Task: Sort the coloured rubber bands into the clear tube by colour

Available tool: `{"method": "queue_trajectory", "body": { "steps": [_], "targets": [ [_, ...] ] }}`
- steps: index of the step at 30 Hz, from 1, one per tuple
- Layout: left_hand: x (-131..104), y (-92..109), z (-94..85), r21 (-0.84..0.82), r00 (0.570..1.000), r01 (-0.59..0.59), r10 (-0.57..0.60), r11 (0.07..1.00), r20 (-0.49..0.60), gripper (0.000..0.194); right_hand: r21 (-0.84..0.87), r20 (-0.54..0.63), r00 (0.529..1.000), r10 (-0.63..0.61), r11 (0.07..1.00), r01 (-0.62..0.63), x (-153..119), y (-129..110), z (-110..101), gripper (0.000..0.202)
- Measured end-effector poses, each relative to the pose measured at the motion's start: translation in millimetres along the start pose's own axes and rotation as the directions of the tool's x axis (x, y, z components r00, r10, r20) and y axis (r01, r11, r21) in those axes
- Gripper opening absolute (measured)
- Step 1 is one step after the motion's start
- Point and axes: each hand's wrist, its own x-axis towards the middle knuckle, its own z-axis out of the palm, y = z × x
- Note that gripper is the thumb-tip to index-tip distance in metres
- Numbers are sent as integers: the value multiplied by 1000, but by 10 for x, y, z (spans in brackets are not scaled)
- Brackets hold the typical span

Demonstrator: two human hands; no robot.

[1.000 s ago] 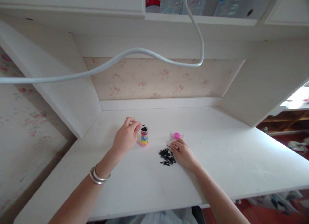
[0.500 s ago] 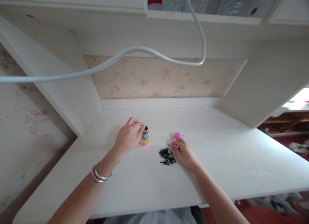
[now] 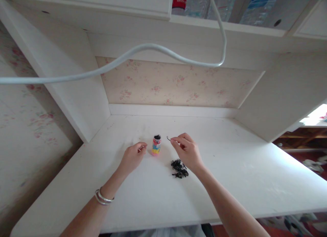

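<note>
A small jar (image 3: 156,146) with a multicoloured label stands upright on the white desk, black bands showing at its open mouth. Just left of it is my left hand (image 3: 133,157), apart from the jar, thumb and fingers drawn together with nothing visible in them. My right hand (image 3: 187,151) pinches a thin black elastic band (image 3: 168,138) between thumb and forefinger, raised to the right of the jar. Below that hand lies a loose pile of black elastic bands (image 3: 179,168). The pink lid seen before is hidden behind my right hand.
The white desk (image 3: 143,203) has side panels and a low back ledge. A white cable (image 3: 153,47) hangs across the upper view, in front of an overhead shelf holding plastic bottles (image 3: 222,5). My left wrist wears silver bangles (image 3: 102,197).
My left hand has drawn back from the jar's mouth, down and to the left. My right hand has risen from beside the pile toward the jar, carrying one black band. The view has shifted slightly.
</note>
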Motion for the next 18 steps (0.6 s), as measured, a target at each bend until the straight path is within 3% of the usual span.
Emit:
{"method": "queue_trajectory", "body": {
  "steps": [3,7,18],
  "targets": [
    [-57,-28,84,13,998,-20,19,1000,52,27,-99,45,996,-73,992,77,202,-143,106,29],
    [-99,-21,106,41,997,-57,55,998,47,22,-217,127,983,-131,964,156,341,-164,204,27],
    [-123,-11,62,48,996,-86,84,995,42,19,-357,358,913,-198,874,329,496,-254,212,24]
  ]
}}
